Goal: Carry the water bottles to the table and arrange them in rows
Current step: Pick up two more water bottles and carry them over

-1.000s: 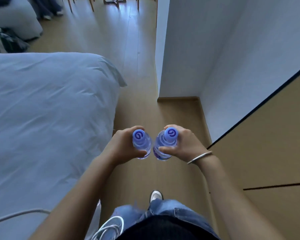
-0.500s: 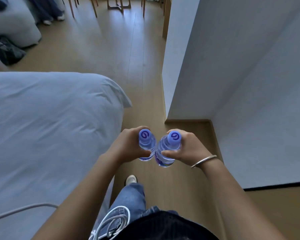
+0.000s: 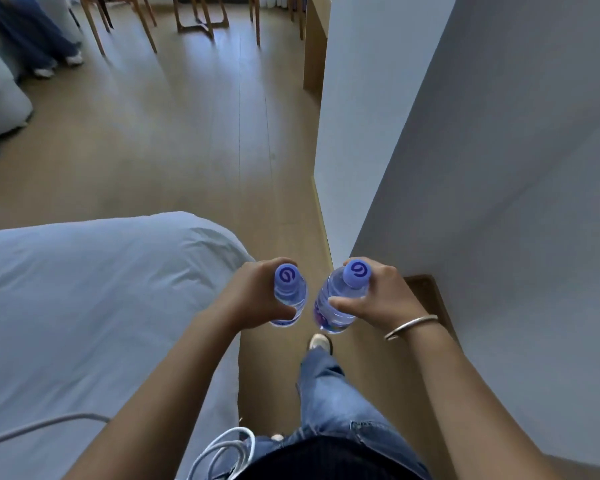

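Wooden floor (image 3: pixel 187 140) between bed (image 3: pixel 84 306) and wall (image 3: pixel 499 202).
Left hand (image 3: pixel 253 299) grips one bottle (image 3: pixel 289 296); right hand (image 3: pixel 378 299) grips another bottle (image 3: pixel 336 303) just beside it.

- Wooden floor (image 3: pixel 174 150): chair legs (image 3: pixel 201 15) stand at its far edge, a shoe (image 3: pixel 319 342) planted near the bed.
- Bed (image 3: pixel 84 306): a grey cable (image 3: pixel 32 427) lies across its near edge.

Both hands, left (image 3: pixel 253 296) and right (image 3: pixel 378 299), each grip an upright water bottle (image 3: pixel 290 292).

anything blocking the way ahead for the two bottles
Nothing visible does. The left hand and right hand each grip a water bottle, and the wooden floor runs between bed and wall.
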Motion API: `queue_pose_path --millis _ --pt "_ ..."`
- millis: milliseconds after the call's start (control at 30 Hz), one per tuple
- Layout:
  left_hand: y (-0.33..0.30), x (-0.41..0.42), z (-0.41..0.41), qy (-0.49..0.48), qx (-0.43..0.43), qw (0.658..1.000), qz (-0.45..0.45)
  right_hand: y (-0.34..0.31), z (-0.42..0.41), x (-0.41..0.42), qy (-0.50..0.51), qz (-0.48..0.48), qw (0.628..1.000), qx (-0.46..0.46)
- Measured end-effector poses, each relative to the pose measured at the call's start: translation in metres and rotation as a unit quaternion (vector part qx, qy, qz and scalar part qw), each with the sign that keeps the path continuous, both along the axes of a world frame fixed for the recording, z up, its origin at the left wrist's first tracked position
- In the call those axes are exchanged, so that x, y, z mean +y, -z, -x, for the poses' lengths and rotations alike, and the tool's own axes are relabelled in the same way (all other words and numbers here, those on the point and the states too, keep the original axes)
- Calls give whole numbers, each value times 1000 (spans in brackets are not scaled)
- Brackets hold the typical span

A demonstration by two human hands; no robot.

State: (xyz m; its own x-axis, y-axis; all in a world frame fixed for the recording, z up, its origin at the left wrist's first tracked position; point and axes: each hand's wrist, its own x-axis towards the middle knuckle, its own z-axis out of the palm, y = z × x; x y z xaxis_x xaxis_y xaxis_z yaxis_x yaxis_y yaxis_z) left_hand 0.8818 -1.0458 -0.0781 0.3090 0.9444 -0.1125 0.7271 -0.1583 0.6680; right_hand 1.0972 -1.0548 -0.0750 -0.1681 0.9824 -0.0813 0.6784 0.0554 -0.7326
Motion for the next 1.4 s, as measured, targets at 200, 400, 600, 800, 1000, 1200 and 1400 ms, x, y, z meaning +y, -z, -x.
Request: queue_pose_path --millis 200,400,600,800,1000,1200,1400 --pt "5 128 -8 -22 8 1000 -8 4 3 136 -36 -12 999 -10" --pt "-6 236 -12 -58 3 998 -12 -10 -2 261 -87 -30 996 -21" --pt "-3 322 -2 -92 -6 996 12 -7 8 351 -94 -35 995 -26" --pt "10 422 15 -67 -21 997 43 7 27 435 -80 -5 997 -21" --pt "17 544 44 -7 -31 998 54 13 60 537 -35 10 999 -31" --pt "4 671 92 26 3 998 51 0 100 639 55 -9 998 -15" --pt "-3 758 120 46 4 998 46 -6 127 721 89 -7 996 6"
